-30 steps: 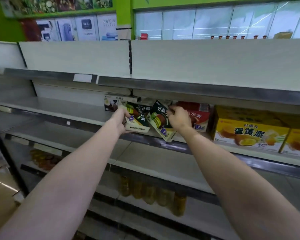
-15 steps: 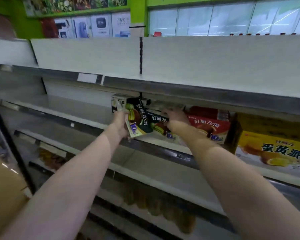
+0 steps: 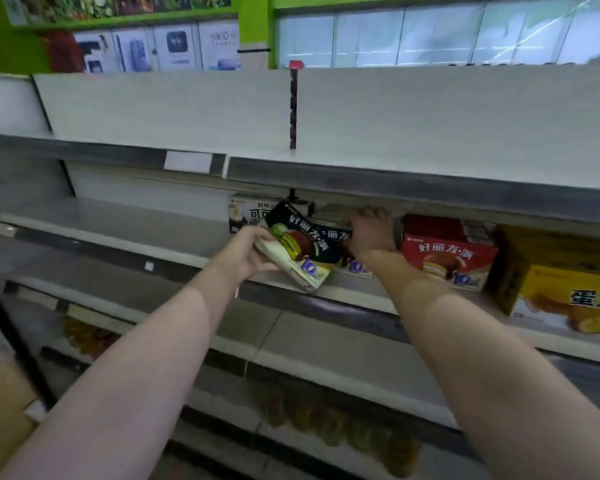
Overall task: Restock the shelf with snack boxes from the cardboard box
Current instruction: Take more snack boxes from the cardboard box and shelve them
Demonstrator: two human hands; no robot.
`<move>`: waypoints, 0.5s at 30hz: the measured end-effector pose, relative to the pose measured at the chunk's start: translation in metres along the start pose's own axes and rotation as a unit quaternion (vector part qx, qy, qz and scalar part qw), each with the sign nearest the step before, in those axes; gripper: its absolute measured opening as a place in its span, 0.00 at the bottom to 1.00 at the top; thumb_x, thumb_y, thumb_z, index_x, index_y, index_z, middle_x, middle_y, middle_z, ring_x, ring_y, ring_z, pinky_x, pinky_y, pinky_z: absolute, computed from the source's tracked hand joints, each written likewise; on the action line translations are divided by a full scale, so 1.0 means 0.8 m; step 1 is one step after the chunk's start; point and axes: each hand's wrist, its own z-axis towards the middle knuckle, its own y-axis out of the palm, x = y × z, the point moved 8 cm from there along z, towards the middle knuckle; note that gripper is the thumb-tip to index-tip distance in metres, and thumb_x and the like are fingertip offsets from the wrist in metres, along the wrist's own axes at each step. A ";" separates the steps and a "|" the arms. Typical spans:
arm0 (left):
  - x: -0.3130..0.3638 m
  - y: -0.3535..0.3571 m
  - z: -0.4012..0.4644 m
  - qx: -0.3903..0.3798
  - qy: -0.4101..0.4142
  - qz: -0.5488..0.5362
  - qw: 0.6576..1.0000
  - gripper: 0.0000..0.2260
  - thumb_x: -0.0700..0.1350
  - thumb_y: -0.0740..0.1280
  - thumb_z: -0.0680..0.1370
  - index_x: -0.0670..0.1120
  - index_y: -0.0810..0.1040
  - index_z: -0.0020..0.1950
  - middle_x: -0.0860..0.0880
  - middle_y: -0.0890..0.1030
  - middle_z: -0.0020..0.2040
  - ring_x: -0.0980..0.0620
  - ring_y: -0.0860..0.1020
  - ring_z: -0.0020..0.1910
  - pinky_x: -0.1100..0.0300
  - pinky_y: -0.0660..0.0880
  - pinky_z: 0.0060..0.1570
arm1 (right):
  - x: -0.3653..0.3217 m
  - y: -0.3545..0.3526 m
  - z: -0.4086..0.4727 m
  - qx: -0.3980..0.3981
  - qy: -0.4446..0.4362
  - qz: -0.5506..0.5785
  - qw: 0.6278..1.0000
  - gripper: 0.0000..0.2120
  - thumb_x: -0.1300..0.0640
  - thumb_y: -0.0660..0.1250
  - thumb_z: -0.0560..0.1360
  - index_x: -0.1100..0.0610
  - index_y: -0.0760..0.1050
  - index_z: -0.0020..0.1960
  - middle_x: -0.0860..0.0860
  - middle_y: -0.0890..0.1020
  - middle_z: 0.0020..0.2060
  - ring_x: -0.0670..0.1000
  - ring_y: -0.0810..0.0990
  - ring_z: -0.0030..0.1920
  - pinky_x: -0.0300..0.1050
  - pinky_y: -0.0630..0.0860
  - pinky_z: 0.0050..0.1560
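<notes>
Head view, centre frame: left hand (image 3: 248, 252) grips a tilted dark-green pie box (image 3: 297, 245), not yet shelved. Right hand (image 3: 369, 233), fingers curled on a second green box (image 3: 336, 237) lying on the middle shelf (image 3: 125, 223). Right: red pie box (image 3: 447, 258), yellow box (image 3: 568, 296) stocked. Shelf at left unfilled; cardboard box (image 3: 0, 417) lower left.

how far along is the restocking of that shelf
Done: a red box, a yellow box and a white box already sit on the shelf. In hand: the left hand holds a tilted dark green box; the right hand rests on another green box on the shelf. Left: the shelf's left stretch is bare.
</notes>
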 end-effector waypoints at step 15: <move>-0.018 0.034 0.044 -0.038 0.038 0.236 0.970 0.36 0.42 0.83 0.62 0.42 0.74 0.67 0.44 0.83 0.57 0.47 0.83 0.50 0.57 0.81 0.51 | 0.072 -0.032 -0.061 -0.029 0.200 0.091 0.975 0.20 0.48 0.59 0.81 0.59 0.70 0.68 0.61 0.78 0.62 0.64 0.78 0.58 0.49 0.72 0.49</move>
